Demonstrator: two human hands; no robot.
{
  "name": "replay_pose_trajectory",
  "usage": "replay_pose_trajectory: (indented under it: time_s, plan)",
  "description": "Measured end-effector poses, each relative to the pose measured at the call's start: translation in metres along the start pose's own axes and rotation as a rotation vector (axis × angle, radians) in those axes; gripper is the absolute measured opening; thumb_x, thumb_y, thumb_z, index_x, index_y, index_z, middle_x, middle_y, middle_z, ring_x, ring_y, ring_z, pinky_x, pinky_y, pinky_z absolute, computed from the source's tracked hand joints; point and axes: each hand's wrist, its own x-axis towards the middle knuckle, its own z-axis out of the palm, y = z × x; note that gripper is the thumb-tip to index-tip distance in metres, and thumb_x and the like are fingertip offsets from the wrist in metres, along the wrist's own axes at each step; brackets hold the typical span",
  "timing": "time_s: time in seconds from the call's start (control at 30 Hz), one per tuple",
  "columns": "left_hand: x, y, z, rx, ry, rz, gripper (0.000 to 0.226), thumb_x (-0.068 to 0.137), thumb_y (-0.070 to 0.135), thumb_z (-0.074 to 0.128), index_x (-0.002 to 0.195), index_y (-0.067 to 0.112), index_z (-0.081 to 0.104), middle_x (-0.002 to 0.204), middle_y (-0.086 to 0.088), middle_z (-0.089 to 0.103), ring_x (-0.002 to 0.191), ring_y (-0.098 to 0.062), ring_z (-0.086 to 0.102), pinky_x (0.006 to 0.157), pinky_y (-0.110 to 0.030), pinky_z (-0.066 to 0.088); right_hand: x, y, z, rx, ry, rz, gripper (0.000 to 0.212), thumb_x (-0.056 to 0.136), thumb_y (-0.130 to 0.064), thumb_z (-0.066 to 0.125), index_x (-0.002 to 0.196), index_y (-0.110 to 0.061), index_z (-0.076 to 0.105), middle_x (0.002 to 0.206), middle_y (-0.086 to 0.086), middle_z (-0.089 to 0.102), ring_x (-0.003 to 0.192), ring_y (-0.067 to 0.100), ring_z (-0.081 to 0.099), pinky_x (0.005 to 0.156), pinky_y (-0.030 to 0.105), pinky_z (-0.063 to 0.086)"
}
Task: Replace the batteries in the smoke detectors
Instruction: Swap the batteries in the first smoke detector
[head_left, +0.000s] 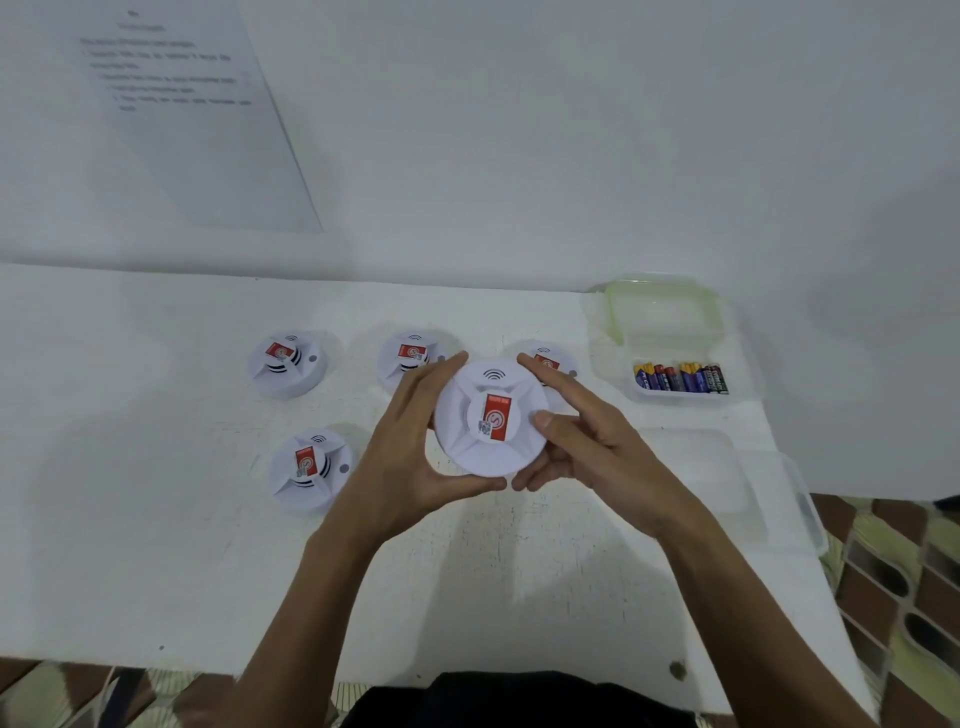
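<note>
Here, smoke detector face-up — label lengthwise front-to-back, left hand and right hand gripping rim.

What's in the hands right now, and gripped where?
One smoke detector, held in both hands by its rim: left hand on the left edge, right hand on the right edge, thumb on the face.

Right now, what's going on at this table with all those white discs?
A person is working through a set of smoke detectors. Their left hand and right hand grip one smoke detector by its rim, just above the white table, and its case still looks closed. Four other detectors lie on the table. A row of batteries waits in an open clear box to the right.
</note>
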Motion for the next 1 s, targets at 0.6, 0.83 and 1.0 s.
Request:
replay_pose_trajectory:
  time_s: [0.6,0.83,1.0]
  plan:
    - [-0.001,0.003,-0.004,-0.036,-0.149,-0.129,0.097,0.064,0.041,0.081,0.142,0.025,0.026,0.142,0.021,0.035,0.130,0.009,0.034,0.104,-0.008,0.029,-0.002,0.011,0.007,-0.035,0.099,-0.034,0.047,0.103,-0.010,0.042,0.146,-0.030,0.041,0.103,0.015,0.072,0.069,0.034,0.068,0.066,0.035,0.057]
    - [-0.002,0.004,-0.005,-0.076,-0.142,-0.130,0.097,0.066,0.053,0.078,0.143,0.028,0.025,0.139,0.040,0.030,0.131,0.007,0.035,0.101,-0.005,0.030,-0.003,0.009,0.007,-0.061,0.102,-0.034,0.047,0.103,-0.010,0.042,0.145,-0.031,0.041,0.103,0.011,0.072,0.069,0.032,0.068,0.066,0.035,0.057]
    - [-0.003,0.005,-0.004,-0.093,-0.141,-0.143,0.096,0.065,0.064,0.071,0.142,0.034,0.023,0.140,0.037,0.031,0.131,0.005,0.035,0.102,-0.007,0.030,-0.003,0.009,0.008,-0.075,0.104,-0.036,0.047,0.103,-0.011,0.043,0.144,-0.033,0.042,0.107,0.006,0.072,0.070,0.033,0.069,0.066,0.035,0.058]
